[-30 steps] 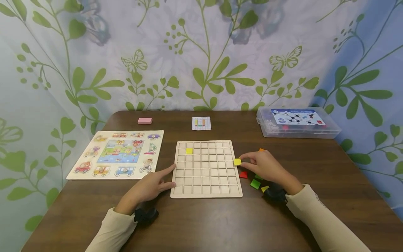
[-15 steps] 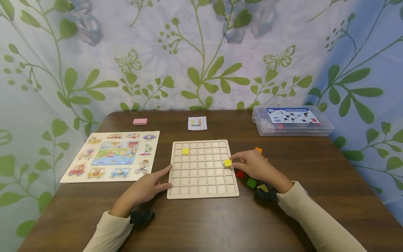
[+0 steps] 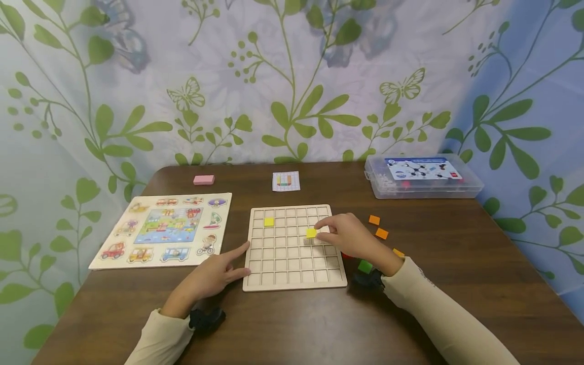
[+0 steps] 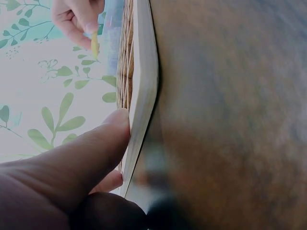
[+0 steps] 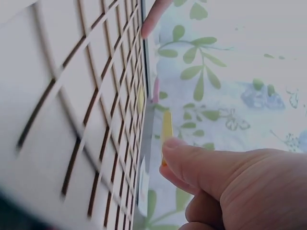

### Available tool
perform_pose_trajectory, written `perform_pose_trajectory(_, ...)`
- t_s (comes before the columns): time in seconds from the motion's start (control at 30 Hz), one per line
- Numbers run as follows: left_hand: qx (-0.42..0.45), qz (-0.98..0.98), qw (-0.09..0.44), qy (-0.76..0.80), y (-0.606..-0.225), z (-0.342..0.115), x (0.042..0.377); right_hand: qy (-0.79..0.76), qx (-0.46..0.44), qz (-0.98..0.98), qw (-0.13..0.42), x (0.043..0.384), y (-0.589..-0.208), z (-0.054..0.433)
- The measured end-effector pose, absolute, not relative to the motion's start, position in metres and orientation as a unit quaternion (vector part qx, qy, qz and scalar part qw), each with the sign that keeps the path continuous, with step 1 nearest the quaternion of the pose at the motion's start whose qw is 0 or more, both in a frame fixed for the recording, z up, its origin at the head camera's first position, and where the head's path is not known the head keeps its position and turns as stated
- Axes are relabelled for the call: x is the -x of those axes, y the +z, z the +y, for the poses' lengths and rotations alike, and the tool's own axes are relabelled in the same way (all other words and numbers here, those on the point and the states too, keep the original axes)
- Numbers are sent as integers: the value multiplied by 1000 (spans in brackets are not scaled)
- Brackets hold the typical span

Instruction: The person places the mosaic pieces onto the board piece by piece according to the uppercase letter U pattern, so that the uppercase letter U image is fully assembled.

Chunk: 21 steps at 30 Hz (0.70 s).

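Over to the left of the left hand (image 3: 211, 277) lies a pale wooden picture puzzle with painted vehicles (image 3: 192, 249). That hand's forefinger and thumb reach straight out, touching the left edge of a square, gridded wooden board (image 3: 294, 264), which sits between the hands. Ahead and to the right of those fingertips, a flat yellow square tile (image 3: 269, 222) lies in a cell. A matching thin yellow square (image 3: 311, 233) is pinched in the right hand (image 3: 350, 241), above the board. It has just come in across the board's right edge, so I'd judge a second placement under way but not made. It is held about level, face up, sides roughly in line with the grid; being square, it has no long axis. To the right of the right hand lie small orange tiles (image 3: 374, 220).
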<state>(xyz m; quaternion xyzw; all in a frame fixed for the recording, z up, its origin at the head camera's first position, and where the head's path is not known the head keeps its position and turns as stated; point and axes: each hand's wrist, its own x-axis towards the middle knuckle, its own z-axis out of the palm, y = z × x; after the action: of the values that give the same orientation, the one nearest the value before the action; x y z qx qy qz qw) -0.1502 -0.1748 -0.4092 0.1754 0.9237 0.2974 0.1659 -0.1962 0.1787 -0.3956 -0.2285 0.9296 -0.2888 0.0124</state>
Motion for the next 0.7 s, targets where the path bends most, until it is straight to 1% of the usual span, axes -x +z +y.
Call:
perform_pose_trajectory(0.33,-189,924,159,293,-409,-179,152,-310,253,916,6,203,-387,143)
perform_pose_trajectory(0.7,-184,922,170,295,-408,-176,153,-311,244,918,25,204,-388,131)
